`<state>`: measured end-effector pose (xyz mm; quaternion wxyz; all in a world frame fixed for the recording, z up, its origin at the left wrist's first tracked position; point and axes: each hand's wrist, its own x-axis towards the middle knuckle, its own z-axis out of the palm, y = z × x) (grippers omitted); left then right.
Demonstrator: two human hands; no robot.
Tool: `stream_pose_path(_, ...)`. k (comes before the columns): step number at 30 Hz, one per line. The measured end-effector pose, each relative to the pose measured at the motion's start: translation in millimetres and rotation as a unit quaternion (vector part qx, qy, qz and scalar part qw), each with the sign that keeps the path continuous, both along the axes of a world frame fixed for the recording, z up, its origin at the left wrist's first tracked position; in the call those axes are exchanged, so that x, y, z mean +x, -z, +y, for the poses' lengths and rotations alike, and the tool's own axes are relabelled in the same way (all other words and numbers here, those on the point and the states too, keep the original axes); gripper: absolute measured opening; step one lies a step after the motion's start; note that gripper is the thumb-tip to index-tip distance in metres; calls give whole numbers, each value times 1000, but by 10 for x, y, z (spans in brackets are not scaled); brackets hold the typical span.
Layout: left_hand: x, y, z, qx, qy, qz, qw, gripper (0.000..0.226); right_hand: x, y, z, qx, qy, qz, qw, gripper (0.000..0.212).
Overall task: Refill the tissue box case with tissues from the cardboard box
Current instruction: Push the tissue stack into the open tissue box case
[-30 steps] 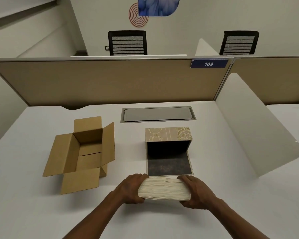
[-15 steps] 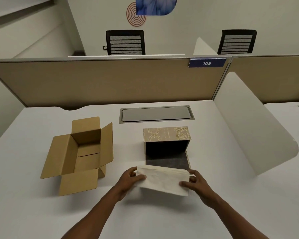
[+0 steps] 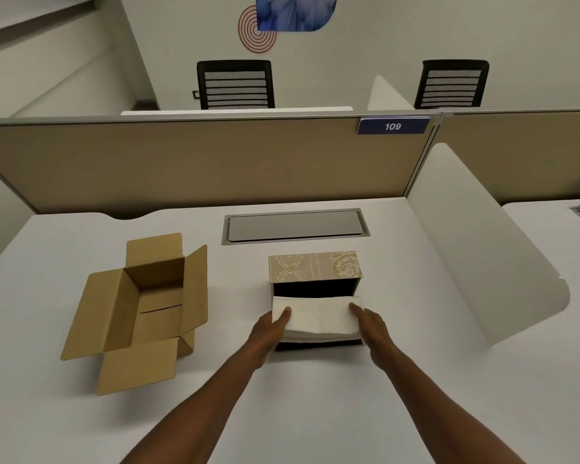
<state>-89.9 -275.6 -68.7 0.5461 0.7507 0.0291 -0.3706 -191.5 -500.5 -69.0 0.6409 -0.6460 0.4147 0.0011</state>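
A stack of cream tissues (image 3: pixel 318 321) lies on the dark fold-down flap at the mouth of the patterned beige tissue box case (image 3: pixel 313 266), in the middle of the white desk. My left hand (image 3: pixel 270 331) grips the stack's left end with the thumb on top. My right hand (image 3: pixel 370 324) holds its right end. The case's dark inside shows above the stack. An open brown cardboard box (image 3: pixel 141 313) stands to the left, with nothing visible inside it.
A grey cable hatch (image 3: pixel 295 226) is set in the desk behind the case. A beige partition (image 3: pixel 198 165) closes the far side and a white curved divider (image 3: pixel 479 249) the right. Two black chairs stand beyond.
Both hands have lifted the tissue stack off the desk in front of the case, carried it forward, and set it on the case's open flap at the mouth.
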Motion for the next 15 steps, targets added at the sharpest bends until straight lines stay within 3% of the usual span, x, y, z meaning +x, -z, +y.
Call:
stream_pose_path(5,117,-26,-132,26,-17,-13,999,49,189,91,-93,-10,-4,16,1000,53)
stream_pose_path(10,186,-13,-168,47,-25,-8,999,52,282,73,-123,22,15,8,1000,43)
stream_pose_path(15,221,18,-224,78,-30,-15,996,64,292,152,-167,-35,-2,17,999,29)
